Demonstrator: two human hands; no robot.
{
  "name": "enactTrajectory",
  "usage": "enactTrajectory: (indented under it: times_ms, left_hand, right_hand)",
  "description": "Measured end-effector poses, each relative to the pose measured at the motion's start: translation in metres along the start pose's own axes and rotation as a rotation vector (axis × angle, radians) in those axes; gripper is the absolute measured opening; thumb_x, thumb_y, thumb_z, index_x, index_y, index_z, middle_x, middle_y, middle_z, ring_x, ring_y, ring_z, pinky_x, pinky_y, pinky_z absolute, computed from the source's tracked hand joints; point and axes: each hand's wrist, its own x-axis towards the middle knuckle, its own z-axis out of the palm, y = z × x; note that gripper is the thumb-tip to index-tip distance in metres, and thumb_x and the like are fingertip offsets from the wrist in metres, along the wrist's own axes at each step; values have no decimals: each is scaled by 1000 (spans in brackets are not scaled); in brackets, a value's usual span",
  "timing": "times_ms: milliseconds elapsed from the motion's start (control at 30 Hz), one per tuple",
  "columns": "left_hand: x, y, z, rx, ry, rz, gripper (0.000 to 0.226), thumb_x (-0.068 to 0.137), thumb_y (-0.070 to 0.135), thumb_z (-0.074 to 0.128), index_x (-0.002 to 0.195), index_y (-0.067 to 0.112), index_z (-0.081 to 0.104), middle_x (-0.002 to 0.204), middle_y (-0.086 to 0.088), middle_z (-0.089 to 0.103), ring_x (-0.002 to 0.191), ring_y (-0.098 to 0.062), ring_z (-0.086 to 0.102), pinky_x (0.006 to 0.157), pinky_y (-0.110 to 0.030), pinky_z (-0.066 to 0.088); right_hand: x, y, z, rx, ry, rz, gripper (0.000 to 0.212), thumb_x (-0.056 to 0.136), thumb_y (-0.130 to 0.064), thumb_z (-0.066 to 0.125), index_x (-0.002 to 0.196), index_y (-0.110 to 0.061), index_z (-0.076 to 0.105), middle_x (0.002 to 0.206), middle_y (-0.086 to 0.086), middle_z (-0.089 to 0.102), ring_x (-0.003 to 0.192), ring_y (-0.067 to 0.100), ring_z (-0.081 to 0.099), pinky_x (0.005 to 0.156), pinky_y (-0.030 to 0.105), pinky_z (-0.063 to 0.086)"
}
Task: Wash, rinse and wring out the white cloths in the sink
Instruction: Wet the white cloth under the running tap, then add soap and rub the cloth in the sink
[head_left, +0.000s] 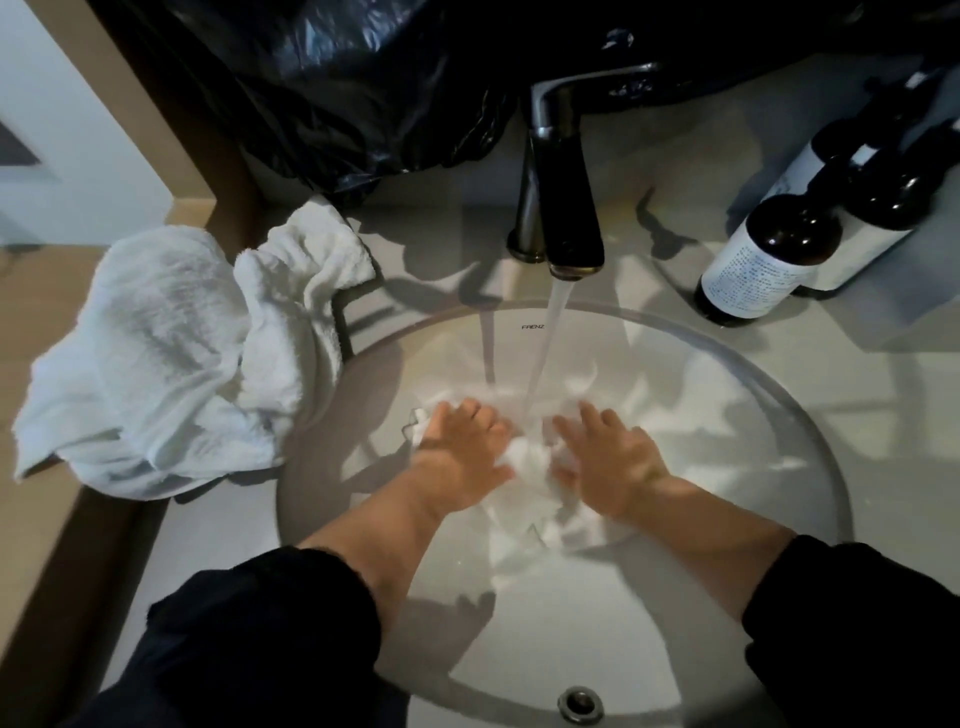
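The sink (753, 415) surrounds both hands. A heap of white cloths (156, 353) lies on the surface (909, 415), left of the left hand (462, 452). The left hand and the right hand (610, 462), slightly apart, press straight-fingered on a wet cloth (530, 462) beneath them. Beyond the fingertips, the faucet (566, 182) pours water (550, 332) between the hands.

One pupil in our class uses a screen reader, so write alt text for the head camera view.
The left hand and right hand press a white cloth into a round sink under a running tap. More white cloths lie heaped on the counter to the left; dark bottles stand to the right.
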Motion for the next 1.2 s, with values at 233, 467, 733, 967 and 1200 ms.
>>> enactTrajectory:
  times_ms: [233,467,733,967,1200]
  left_hand:
    - [-8,-12,-26,-347,10,-261,50,95,40,46,143,26,40,145,1,42,133,-21,36,112,-32,28]
    - [-27,-6,-40,-427,22,-287,46,95,31,48,140,21,44,140,-2,47,129,-20,44,110,-28,28]
    - [-44,-11,-38,-580,-23,-301,51,98,28,42,147,21,32,153,2,28,142,-19,20,111,-27,24]
    - [-44,-10,-35,-579,-31,-303,51,98,28,43,147,22,31,153,2,27,142,-19,20,111,-26,23]
    - [-41,-8,-29,-509,-52,-308,49,98,30,42,146,23,33,154,3,25,142,-19,20,112,-26,21]
  right_hand:
    - [-47,19,-136,460,586,186,37,92,-14,46,129,-12,48,120,12,56,107,33,53,83,37,41]
    - [-41,22,-207,347,716,169,90,88,-7,52,152,-23,-9,125,10,44,98,29,51,60,36,40]
    - [-36,23,-196,224,670,244,88,88,-7,52,153,-18,-5,119,14,51,93,30,56,61,35,42]
    - [-44,52,-153,628,1015,209,84,83,-7,58,153,-14,13,126,13,47,103,29,51,80,40,46]
    - [-20,96,-136,907,989,492,92,78,-29,75,148,-6,20,146,16,34,136,30,29,113,38,24]
